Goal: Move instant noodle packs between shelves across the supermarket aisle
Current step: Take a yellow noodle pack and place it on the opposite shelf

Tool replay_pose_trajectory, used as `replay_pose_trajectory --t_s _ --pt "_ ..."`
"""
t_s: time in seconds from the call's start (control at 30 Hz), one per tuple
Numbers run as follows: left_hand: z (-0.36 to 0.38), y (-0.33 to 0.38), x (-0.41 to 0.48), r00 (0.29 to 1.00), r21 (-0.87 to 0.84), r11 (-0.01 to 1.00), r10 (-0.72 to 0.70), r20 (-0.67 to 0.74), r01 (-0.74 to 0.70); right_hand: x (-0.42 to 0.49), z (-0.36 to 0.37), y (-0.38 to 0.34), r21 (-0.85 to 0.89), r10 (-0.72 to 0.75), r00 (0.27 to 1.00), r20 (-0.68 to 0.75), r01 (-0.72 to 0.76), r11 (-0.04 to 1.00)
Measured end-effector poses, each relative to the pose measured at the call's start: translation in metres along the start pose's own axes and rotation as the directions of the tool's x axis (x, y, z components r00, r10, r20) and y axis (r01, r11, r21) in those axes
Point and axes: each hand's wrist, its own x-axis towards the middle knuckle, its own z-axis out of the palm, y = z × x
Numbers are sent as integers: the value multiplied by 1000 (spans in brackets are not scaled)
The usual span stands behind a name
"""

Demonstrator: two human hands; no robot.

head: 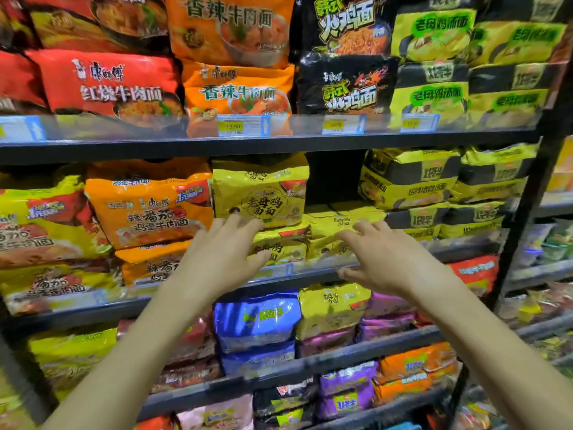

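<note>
1. My left fingers (245,223) are spread wide and holding nothing. Their tips lie at the lower edge of the upright crinkled yellow plastic noodle pack with the round brown label (260,190), touching it or just short; I cannot tell which.

2. My right fingers (369,231) are likewise splayed and empty, hovering over the flat-lying yellow noodle pack (341,223) that sits beside and below the upright one.

3. Behind them, the left hand (223,259) covers part of the lower yellow pack (279,249) under the upright one, and the right hand (381,259) reaches in over the clear plastic rail on the dark metal shelf edge (310,279).

4. All these packs are on the middle shelf, between the orange tomato-egg noodle packs (148,206) on the left and the black-and-yellow stacked packs (409,181) on the right.

5. Risks, as I judge them: the upright pack leans on the stack beneath, so tugging a lower pack could tip it over the rail. Slick film could slip from open fingers. The dark gap to its right gives it no side support.

6. Hard to make out: the pack bottoms behind my hands, the blurred price tags, and how deep each stack runs.
</note>
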Motion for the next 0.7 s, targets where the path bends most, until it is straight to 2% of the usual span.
replay_pose_trajectory --t_s 0.33,0.5,0.7 --pt "38 94 -31 991 -8 995 -98 92 99 -39 56 76 28 -90 993 70 89 996" --pt "64 120 -53 971 -18 983 -175 165 181 -53 87 96 53 -120 982 149 113 992" --pt "84 138 -67 958 -47 970 -229 175 240 -55 122 103 82 -154 971 185 141 987"
